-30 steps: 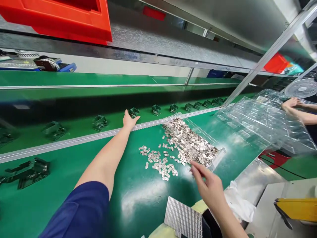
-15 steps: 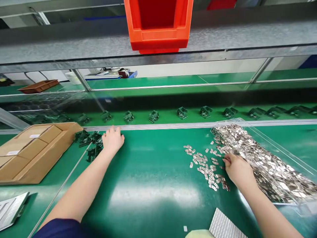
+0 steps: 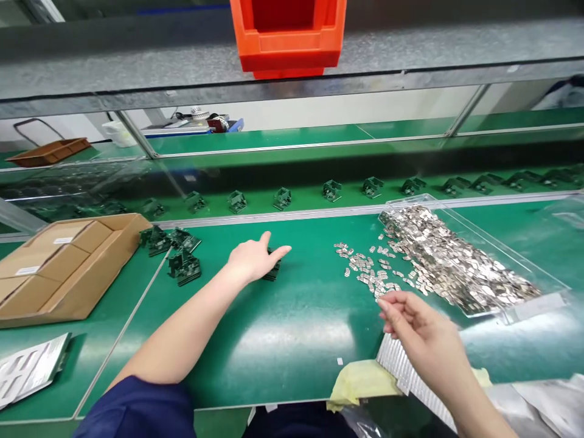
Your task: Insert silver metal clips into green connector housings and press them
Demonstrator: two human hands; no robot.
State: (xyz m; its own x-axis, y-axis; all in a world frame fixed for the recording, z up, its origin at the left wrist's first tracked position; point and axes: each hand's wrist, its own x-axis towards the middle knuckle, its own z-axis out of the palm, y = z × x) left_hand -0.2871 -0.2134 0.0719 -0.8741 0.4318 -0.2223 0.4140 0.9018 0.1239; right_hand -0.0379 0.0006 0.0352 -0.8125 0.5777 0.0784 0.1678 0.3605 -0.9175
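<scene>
My left hand [image 3: 255, 258] is over the middle left of the green bench, thumb and forefinger spread around a small dark green circuit board assembly [image 3: 272, 267] that it partly covers. Several more such circuit board assemblies [image 3: 185, 264] lie in a cluster to its left. Near the front right, my right hand [image 3: 417, 331] is raised with thumb and forefinger pinched together; what is between the tips is too small to make out. Just beyond those fingertips, small silver metal pieces [image 3: 360, 263] are scattered on the bench. A clear tray [image 3: 554, 291] heaped with the same metal pieces lies beyond, on the right.
A cardboard box [image 3: 100, 274] stands at left, with flat silvery packs [image 3: 34, 371] in front. Along the back strip runs a row of board assemblies [image 3: 283, 198]. An orange bin [image 3: 289, 52] overhangs the bench. Yellow cloth [image 3: 360, 383] and a ribbed white pad [image 3: 392, 359] are at the front edge.
My left hand has moved right from the cluster, with a circuit board assembly now under its fingers. My right hand has drawn back from the tray's edge toward me. The view has tilted down.
</scene>
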